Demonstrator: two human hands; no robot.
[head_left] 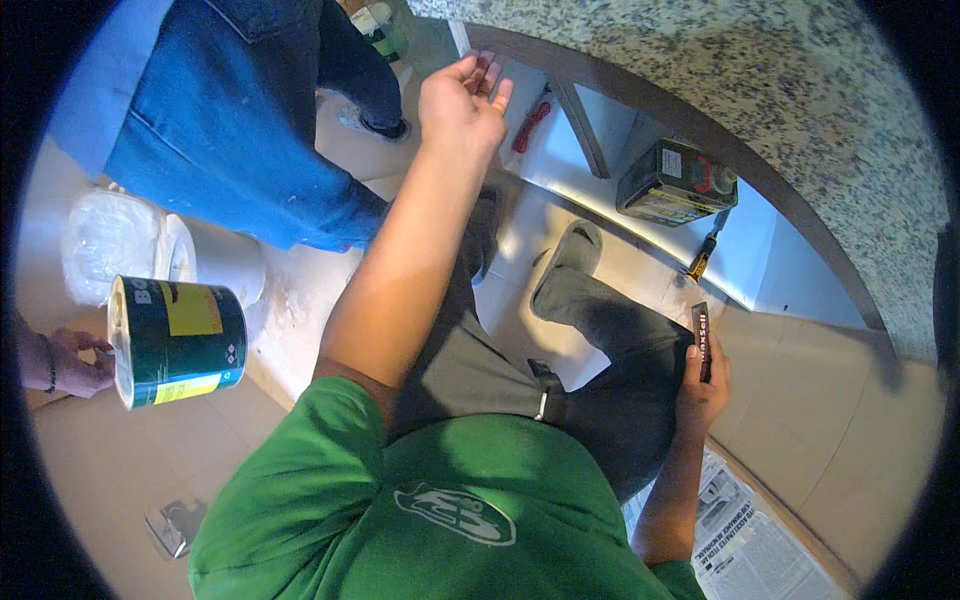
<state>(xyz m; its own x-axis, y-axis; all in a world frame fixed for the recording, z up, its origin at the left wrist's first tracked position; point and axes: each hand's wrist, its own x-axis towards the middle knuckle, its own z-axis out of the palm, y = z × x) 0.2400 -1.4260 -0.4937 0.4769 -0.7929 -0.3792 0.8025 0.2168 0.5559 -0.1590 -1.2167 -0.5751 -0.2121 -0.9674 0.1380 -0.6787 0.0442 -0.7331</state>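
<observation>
My left hand (463, 108) is raised below the front edge of the speckled stone countertop (740, 80). Its fingers are loosely bent and apart, and I see nothing in them. Whether the fingertips touch the dark edge board (640, 90) I cannot tell. Down by my knee, my right hand (708, 385) is closed round a flat, dark brown strip (702, 340) with pale lettering, slanted at its top end. A black-and-orange tube (703, 258) lies beyond that hand, near a dark metal can (675, 185) under the counter.
At the left, another person's hand (80, 362) holds a green-and-yellow tub (185, 340) next to a white bucket (215, 258). A person in blue jeans (230, 130) stands close by. Red cord (532, 127) lies under the counter, and newspaper (765, 535) lies at the lower right.
</observation>
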